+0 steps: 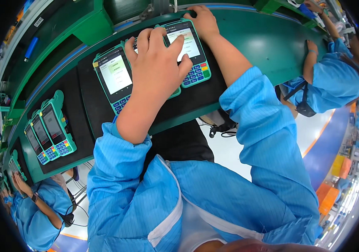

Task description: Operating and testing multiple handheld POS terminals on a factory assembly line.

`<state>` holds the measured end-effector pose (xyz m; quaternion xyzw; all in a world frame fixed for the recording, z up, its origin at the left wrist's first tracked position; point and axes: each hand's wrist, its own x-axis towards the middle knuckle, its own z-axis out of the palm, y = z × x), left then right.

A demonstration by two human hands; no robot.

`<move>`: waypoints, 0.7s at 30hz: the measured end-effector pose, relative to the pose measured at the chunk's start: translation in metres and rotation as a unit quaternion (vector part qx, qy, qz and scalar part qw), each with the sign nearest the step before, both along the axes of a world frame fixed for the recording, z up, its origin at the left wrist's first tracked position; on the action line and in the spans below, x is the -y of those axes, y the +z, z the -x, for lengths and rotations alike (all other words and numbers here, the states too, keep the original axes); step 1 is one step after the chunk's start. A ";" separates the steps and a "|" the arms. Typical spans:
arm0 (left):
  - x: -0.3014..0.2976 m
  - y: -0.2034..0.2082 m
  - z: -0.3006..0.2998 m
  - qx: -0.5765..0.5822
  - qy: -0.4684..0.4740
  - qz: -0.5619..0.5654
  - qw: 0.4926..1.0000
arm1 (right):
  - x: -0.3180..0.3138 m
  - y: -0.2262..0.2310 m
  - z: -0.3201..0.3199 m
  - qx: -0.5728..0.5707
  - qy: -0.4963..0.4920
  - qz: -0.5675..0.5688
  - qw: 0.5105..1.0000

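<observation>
Several teal card payment terminals with lit white screens lie side by side in front of me. My left hand [156, 59], open with fingers spread, is over the middle terminal and hides most of it. Its thumb and index finger reach over the right terminal [194, 50]; whether they touch its screen I cannot tell. At the far top corner of that terminal lies my right hand [203, 24], fingers loosely curved and apart, its thumb by the terminal's top edge. The left terminal [114, 75] shows its screen, and part of its blue keypad is behind my left forearm.
A black mat [90, 98] lies under the terminals on a green bench [246, 46]. More terminals [53, 126] with dim screens stand to the left. Co-workers in blue sit at the far left [45, 210] and right [334, 80]. A green shelf frame [89, 29] borders the far side.
</observation>
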<state>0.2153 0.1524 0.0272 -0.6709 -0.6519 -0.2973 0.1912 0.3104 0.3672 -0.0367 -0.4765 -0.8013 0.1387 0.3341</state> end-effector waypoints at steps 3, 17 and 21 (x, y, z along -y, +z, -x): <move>-0.003 -0.001 -0.002 -0.015 0.008 -0.001 1.000 | 0.000 -0.001 0.000 0.013 -0.002 -0.013 1.000; -0.003 0.001 -0.002 0.010 0.032 0.012 0.999 | -0.009 -0.009 -0.004 0.017 0.019 -0.029 0.999; 0.021 0.005 0.008 0.049 0.027 -0.036 0.998 | -0.032 -0.021 -0.010 0.043 0.057 -0.008 0.997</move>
